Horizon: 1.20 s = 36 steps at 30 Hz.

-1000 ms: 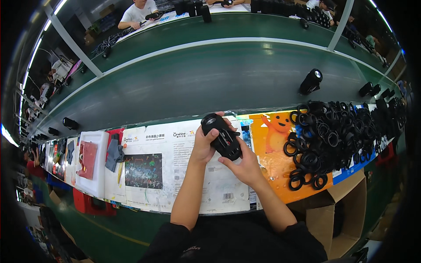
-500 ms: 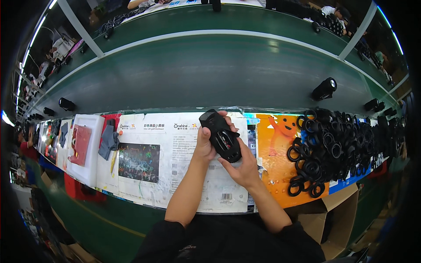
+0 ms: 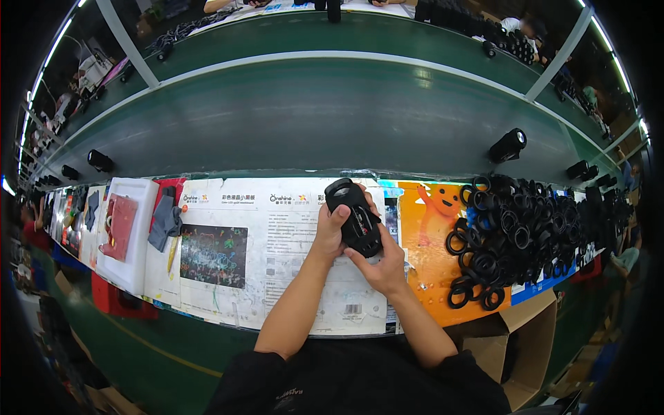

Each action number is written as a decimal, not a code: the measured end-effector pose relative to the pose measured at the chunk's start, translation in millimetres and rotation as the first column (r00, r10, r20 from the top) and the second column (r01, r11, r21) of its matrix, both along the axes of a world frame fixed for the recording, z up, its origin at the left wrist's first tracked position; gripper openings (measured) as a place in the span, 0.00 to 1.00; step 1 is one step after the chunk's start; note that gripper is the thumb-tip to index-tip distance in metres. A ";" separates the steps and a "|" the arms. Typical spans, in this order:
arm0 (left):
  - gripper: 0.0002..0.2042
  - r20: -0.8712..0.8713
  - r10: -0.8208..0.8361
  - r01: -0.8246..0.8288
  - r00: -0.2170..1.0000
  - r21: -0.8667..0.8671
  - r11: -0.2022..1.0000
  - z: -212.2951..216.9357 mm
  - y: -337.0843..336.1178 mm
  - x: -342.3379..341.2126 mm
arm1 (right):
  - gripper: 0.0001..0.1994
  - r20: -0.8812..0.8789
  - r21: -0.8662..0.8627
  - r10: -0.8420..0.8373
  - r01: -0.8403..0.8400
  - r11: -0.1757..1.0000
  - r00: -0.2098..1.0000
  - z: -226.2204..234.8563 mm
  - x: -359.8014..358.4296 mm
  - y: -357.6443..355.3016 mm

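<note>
A black, cylinder-shaped portable speaker (image 3: 359,223) is held between both hands above the white printed sheet. One round, rimmed end tips up toward the far left, and a long recess with small details runs along its side. My left hand (image 3: 330,229) wraps its left side, thumb near the upper end. From the right, my right hand (image 3: 382,264) grips the lower end with the thumb beneath, its other fingers running along the far side and partly hidden. To the right lies a heap of black rings (image 3: 519,237) on an orange printed sheet (image 3: 430,290).
Beyond the bench runs a green conveyor belt (image 3: 304,117) carrying black speakers (image 3: 508,145). At left, a white foam tray (image 3: 142,235) holds a red piece (image 3: 119,228), beside a grey cloth (image 3: 164,225). An open cardboard box (image 3: 529,339) stands below the bench's right side.
The speaker has been turned in my hands, so its round end now faces up more and it stands steeper. Both hands keep hold of it. The whole view has shifted slightly.
</note>
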<state>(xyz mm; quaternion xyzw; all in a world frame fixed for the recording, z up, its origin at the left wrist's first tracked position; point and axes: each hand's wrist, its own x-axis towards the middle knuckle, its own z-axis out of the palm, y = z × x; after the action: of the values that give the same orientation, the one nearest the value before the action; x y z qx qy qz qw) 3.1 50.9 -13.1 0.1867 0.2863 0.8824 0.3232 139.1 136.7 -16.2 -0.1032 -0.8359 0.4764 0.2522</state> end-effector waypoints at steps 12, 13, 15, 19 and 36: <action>0.38 0.026 0.024 -0.025 0.999 0.042 0.999 0.8 2.3 8.0 | 0.38 -0.006 -0.186 0.043 -0.043 0.982 0.999 -6.4 1.9 2.1; 0.38 0.026 0.023 -0.024 0.999 0.043 0.999 1.4 2.3 8.5 | 0.38 0.002 -0.193 0.047 -0.046 0.980 0.999 -5.6 2.3 2.1; 0.38 0.022 0.021 -0.022 1.000 0.031 0.999 2.4 3.0 9.5 | 0.38 0.010 -0.199 0.048 -0.045 0.979 0.999 -6.4 3.1 2.8; 0.38 0.021 0.005 -0.005 1.000 0.021 1.000 -0.9 9.2 8.5 | 0.37 -0.001 -0.185 0.016 -0.016 0.983 1.000 -11.3 4.6 7.8; 0.41 -0.237 -0.042 -0.006 0.971 -0.195 0.981 9.1 -0.3 -1.1 | 0.12 0.237 0.552 -0.431 0.245 0.797 0.871 88.8 87.4 165.2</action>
<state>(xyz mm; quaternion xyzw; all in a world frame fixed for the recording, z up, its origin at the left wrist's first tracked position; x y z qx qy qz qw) 2.0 50.6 -4.0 0.2621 0.4062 0.8183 0.3110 226.5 301.8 72.7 -0.2667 -0.9292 0.1604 0.1993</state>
